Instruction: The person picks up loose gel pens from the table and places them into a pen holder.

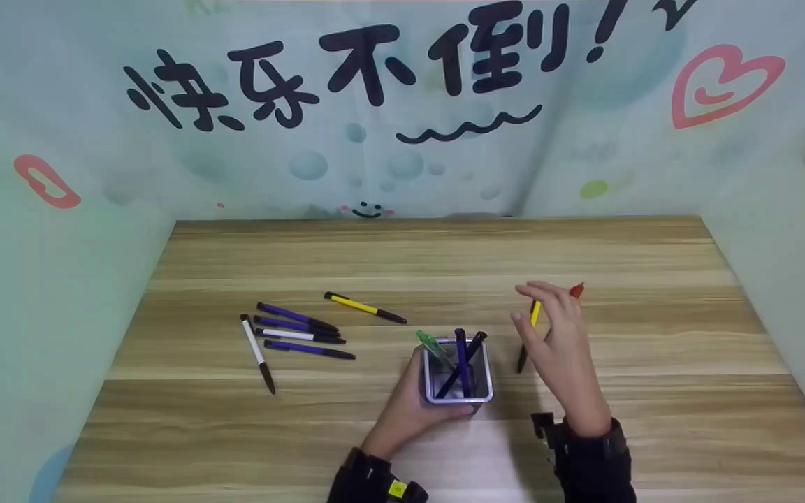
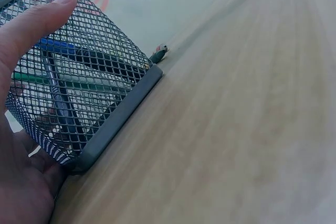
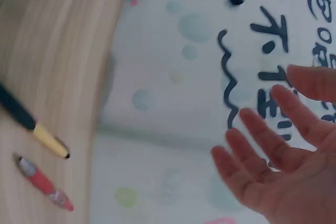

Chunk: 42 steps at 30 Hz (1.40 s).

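Observation:
A square mesh pen holder (image 1: 457,402) stands on the table, and my left hand (image 1: 413,405) grips it around its left and near sides. Inside lean a green pen (image 1: 434,347) and two dark pens, one of them a blue pen (image 1: 461,356). In the left wrist view the thumb presses the mesh wall (image 2: 100,66). My right hand (image 1: 563,349) is raised to the right of the holder, fingers apart and holding nothing. Below it lie a yellow pen (image 3: 39,129) and a red pen (image 3: 43,183), both partly hidden by the hand in the head view.
Left of the holder lie several blue and white pens, among them a blue pen (image 1: 308,348) and a white pen (image 1: 257,353) set apart at an angle. Another yellow pen (image 1: 364,307) lies farther back. A printed backdrop (image 1: 270,175) borders the wooden table (image 1: 200,447).

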Each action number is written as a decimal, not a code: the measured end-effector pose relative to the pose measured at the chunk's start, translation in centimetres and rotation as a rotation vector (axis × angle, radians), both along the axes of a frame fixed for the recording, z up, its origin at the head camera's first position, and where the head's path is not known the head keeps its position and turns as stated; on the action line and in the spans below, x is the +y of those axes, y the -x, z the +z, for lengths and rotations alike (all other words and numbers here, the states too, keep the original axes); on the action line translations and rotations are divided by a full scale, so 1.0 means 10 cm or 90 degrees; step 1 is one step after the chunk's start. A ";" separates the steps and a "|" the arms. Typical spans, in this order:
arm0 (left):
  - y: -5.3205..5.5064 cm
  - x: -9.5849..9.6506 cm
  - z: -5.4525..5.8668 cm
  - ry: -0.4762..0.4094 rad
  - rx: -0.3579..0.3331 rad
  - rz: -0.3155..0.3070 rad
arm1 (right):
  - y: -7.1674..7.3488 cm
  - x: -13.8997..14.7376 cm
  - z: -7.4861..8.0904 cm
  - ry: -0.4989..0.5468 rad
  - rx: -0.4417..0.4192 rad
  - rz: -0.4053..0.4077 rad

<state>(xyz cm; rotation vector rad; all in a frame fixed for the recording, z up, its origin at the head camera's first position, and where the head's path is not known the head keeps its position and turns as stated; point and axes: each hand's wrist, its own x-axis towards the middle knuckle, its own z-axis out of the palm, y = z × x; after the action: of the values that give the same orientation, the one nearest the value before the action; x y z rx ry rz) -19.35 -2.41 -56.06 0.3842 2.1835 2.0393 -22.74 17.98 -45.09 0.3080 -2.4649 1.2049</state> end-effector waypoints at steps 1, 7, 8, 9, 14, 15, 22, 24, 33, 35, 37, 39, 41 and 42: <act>0.00 0.00 0.00 -0.009 -0.003 -0.003 | 0.02 0.03 -0.02 -0.011 -0.036 -0.010; 0.00 0.00 0.00 -0.023 -0.016 -0.008 | 0.12 0.22 -0.13 -0.070 -0.226 -0.029; -0.01 0.00 0.00 -0.019 -0.017 -0.007 | 0.14 0.25 -0.15 -0.078 -0.250 -0.027; -0.01 0.00 0.00 -0.018 -0.017 -0.006 | 0.15 0.27 -0.17 -0.087 -0.271 -0.025; -0.01 0.00 0.02 -0.013 -0.017 -0.002 | 0.22 0.35 -0.30 -0.120 -0.349 -0.016; -0.01 0.00 0.03 -0.016 -0.018 -0.002 | 0.23 0.36 -0.33 -0.124 -0.359 -0.015; -0.01 0.01 0.03 -0.022 -0.026 -0.005 | 0.30 0.38 -0.51 -0.129 -0.393 -0.007; -0.01 0.01 0.03 -0.019 -0.025 -0.005 | 0.30 0.38 -0.54 -0.137 -0.399 -0.003; -0.02 0.00 0.02 0.008 -0.022 0.004 | 0.27 0.40 -0.56 -0.182 -0.389 -0.006; -0.02 0.00 0.02 0.015 -0.022 0.007 | 0.27 0.40 -0.56 -0.179 -0.382 -0.016; -0.02 0.00 0.02 0.017 -0.020 0.008 | 0.27 0.41 -0.55 -0.165 -0.381 -0.029; -0.02 0.00 0.02 0.021 -0.017 0.010 | 0.27 0.41 -0.56 -0.151 -0.381 -0.043; -0.02 -0.01 0.02 0.024 -0.011 0.011 | 0.28 0.42 -0.56 -0.133 -0.387 -0.050; -0.02 -0.01 0.02 0.026 -0.009 0.011 | 0.28 0.42 -0.57 -0.126 -0.390 -0.053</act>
<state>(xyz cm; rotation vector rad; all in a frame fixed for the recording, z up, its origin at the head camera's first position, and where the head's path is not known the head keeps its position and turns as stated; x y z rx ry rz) -19.17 -2.47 -55.83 0.3471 2.2241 1.9966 -25.53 22.17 -50.75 -0.1398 -3.0888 1.1441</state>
